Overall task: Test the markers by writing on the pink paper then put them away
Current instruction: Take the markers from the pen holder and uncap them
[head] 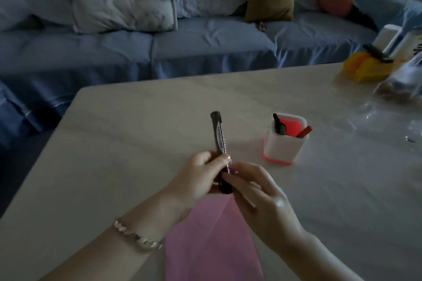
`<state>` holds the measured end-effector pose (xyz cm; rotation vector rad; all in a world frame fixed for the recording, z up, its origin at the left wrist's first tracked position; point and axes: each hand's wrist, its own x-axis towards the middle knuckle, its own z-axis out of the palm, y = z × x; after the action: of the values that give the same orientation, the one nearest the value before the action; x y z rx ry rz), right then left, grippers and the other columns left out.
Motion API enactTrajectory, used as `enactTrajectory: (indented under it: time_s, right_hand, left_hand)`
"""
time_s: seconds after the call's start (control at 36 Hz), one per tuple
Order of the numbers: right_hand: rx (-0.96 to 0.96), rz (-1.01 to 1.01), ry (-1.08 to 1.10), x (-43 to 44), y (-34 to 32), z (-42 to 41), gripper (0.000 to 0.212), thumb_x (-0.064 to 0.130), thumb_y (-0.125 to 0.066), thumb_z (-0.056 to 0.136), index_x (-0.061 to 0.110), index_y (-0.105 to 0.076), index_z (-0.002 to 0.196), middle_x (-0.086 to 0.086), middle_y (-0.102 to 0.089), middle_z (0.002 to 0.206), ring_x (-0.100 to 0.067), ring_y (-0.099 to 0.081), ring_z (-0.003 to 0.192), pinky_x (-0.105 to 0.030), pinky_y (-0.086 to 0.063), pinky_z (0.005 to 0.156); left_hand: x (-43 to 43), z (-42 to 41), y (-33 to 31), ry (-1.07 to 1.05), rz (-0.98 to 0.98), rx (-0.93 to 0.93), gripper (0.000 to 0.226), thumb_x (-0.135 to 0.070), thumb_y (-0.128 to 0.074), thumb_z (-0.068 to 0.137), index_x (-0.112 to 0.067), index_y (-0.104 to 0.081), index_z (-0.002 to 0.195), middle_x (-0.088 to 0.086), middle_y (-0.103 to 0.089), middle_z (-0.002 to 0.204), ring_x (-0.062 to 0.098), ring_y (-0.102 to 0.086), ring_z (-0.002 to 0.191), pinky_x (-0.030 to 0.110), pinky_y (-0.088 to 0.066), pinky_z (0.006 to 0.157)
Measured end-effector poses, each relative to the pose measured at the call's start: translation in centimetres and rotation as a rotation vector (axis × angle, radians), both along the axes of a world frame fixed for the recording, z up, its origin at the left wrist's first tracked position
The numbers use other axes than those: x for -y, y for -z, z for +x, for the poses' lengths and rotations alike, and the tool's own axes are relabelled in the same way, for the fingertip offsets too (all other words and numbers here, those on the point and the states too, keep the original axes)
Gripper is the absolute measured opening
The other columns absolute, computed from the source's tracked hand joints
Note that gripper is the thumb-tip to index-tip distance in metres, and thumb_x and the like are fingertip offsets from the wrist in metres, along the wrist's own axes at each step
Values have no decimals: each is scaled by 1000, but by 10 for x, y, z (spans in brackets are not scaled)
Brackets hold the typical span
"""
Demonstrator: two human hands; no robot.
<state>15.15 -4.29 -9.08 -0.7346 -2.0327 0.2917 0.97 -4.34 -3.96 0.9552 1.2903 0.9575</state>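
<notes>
- Gripping the marker [219, 134] at mid-barrel with the curled left hand [194, 178]; pinching the cap [225, 186] at its near end with the right hand [258, 198].
- Probably the cap step; coming off or going on, cannot tell.
- Move the cap straight along the barrel, no bending sideways.
- Keep the left grip firm, the tip away from skin.
- Then write on the paper [212, 242] just under both hands.
- For putting away: holder [282, 146] with other markers [279, 125], beyond the right hand.

Before me a pale surface [137, 121]: pink paper [205, 246] at near edge, white-red holder [283, 143] abt middle, yellow thing [365, 68] & clear plastic [388, 109] far right.
</notes>
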Motion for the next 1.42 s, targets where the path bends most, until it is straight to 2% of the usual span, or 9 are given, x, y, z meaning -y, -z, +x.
enactTrajectory:
  time_s: [0.14, 0.25, 0.36, 0.53, 0.64, 0.86, 1.08, 1.25, 1.42]
  right_hand:
    - [-185, -490, 25, 26, -22, -5, 45, 16, -70, 76, 38, -48, 109, 10, -59, 75, -2, -55, 67, -13, -45, 64]
    - [-279, -957, -94, 33, -45, -26, 9, 34, -60, 83, 29, -58, 76, 2, -55, 51, -13, -48, 48, -31, -41, 52]
    - [-310, -1034, -16, 42, -49, -53, 42, 34, -56, 86, 12, -46, 51, -3, -43, 43, -16, -36, 43, -25, -28, 44]
    - [-301, -929, 81, 54, -35, -80, 39, 20, -50, 86, 11, -32, 52, -3, -28, 48, -12, -24, 43, -25, -20, 42]
    - [-313, -965, 31, 53, -29, -94, 41, 13, -50, 84, 16, -26, 50, 6, -24, 44, -10, -21, 42, -22, -18, 41]
    - [-385, -1024, -149, 54, -12, -105, 43, 4, -51, 89, 16, -37, 49, 10, -33, 38, -3, -30, 39, -16, -26, 41]
    - [-413, -1086, -288, 50, 14, -114, 26, 23, -54, 74, 24, -52, 48, 5, -48, 43, -6, -44, 43, -17, -36, 44]
    - [-508, -1040, -185, 33, 8, -111, 28, 20, -58, 73, 17, -36, 58, 6, -38, 40, -4, -33, 38, -16, -30, 40]
    - [-258, -1180, 29, -6, 9, -120, 36, 27, -49, 90, 10, -41, 60, 0, -39, 46, -13, -34, 43, -21, -30, 47]
  left_hand:
    - [44, -21, -6, 53, 213, -363, 14, -13, -40, 97, -17, -53, 90, -1, -57, 73, 6, -56, 58, 17, -47, 56]
    - [74, -29, -9, 234, 416, -717, 19, -21, -38, 97, -35, -50, 102, -15, -57, 83, -4, -53, 75, 13, -43, 70]
    - [90, -36, -5, 208, 474, -810, 22, -29, -37, 97, -28, -51, 114, -12, -66, 93, 5, -61, 83, 22, -47, 73]
    - [104, -49, 5, 102, 489, -803, 17, -31, -43, 95, -24, -55, 105, -10, -58, 65, 15, -58, 63, 28, -42, 58]
    - [108, -60, 13, 42, 453, -783, 12, -29, -47, 93, -24, -56, 100, -22, -55, 57, 8, -52, 57, 15, -32, 50]
    - [116, -72, 28, -6, 451, -744, 9, -26, -50, 91, -29, -55, 98, -34, -55, 60, 1, -51, 58, 7, -31, 50]
    - [118, -80, 39, -2, 388, -693, 6, -27, -54, 91, -26, -57, 96, -31, -54, 58, -5, -47, 49, 8, -29, 50]
    - [127, -102, 61, 29, 74, -548, 46, -59, -49, 80, -38, -34, 118, -14, -45, 58, 0, -40, 48, 11, -32, 52]
    - [144, -139, 92, -207, -94, -578, 20, -3, -37, 94, -23, -35, 98, 2, -52, 83, 12, -44, 63, 23, -39, 65]
